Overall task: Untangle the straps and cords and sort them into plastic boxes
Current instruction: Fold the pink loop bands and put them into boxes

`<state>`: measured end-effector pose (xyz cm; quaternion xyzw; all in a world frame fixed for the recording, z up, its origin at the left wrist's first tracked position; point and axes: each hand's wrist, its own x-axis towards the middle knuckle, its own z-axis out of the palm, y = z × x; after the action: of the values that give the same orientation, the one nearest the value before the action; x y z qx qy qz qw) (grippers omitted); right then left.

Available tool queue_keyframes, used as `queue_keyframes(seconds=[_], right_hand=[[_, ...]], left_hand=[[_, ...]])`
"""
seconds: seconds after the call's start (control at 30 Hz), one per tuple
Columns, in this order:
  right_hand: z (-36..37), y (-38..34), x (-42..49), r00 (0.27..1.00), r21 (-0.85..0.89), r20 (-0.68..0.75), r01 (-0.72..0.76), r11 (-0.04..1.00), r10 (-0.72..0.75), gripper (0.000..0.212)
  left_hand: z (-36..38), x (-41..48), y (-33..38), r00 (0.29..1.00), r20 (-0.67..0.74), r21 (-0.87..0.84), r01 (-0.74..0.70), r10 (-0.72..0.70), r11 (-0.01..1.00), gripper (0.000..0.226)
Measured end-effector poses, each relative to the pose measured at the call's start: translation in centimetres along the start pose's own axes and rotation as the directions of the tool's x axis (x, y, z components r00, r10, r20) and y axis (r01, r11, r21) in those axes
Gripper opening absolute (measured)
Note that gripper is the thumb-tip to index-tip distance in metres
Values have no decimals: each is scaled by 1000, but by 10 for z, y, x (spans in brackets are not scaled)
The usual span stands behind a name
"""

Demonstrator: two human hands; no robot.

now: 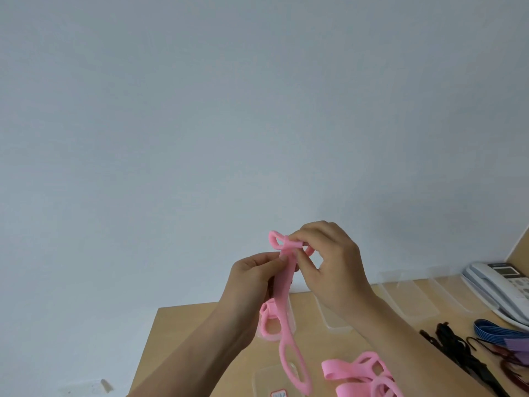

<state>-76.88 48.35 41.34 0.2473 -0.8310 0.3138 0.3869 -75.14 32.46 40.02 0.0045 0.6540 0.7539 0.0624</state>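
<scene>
Forearms enter from the lower edge and meet above the table [177,339]. Left hand [254,279] pinches the upper length of a pink strap [286,282] between thumb and fingers. Right hand [329,259], fingers curled, pinches the strap's folded top end, where a small loop juts to the left. Below the hands the strap hangs down, and its oval openings reach the lower edge of the view.

Behind the left wrist, a clear box [291,313] holds another pink strap [267,325]. To the right of the hanging strap, a pile of pink straps [363,373] lies on the table. Empty clear boxes [409,299] stand in a row along the far edge. Farther right lie black cords [458,348], a blue strap [498,330], a purple strap [515,343] and a dark red cord [512,365]. A telephone [501,285] sits in the far right corner.
</scene>
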Motion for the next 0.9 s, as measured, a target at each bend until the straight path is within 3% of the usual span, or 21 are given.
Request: queue_keyframes(seconds=[0.27,0.43,0.53,0.63,0.9], right_hand=[[6,-17,-10,1000,30,-9,9,1000,-9,16],[3,-23,-5,995,91,-15,-100,991,102,23],[-3,-25,1,952,182,181,-280,943,248,24],[-7,-28,3,888,246,347,-397,884,301,12],[-7,-25,-4,951,179,183,-280,943,247,12]], left_hand=[[-15,-5,4,998,9,-83,-57,58,995,36],[-25,-7,7,996,37,30,-87,86,996,29],[-26,-8,9,991,31,104,-136,134,985,25],[-24,-12,10,982,54,160,-187,181,969,25],[-18,-18,8,992,72,169,-112,101,979,26]])
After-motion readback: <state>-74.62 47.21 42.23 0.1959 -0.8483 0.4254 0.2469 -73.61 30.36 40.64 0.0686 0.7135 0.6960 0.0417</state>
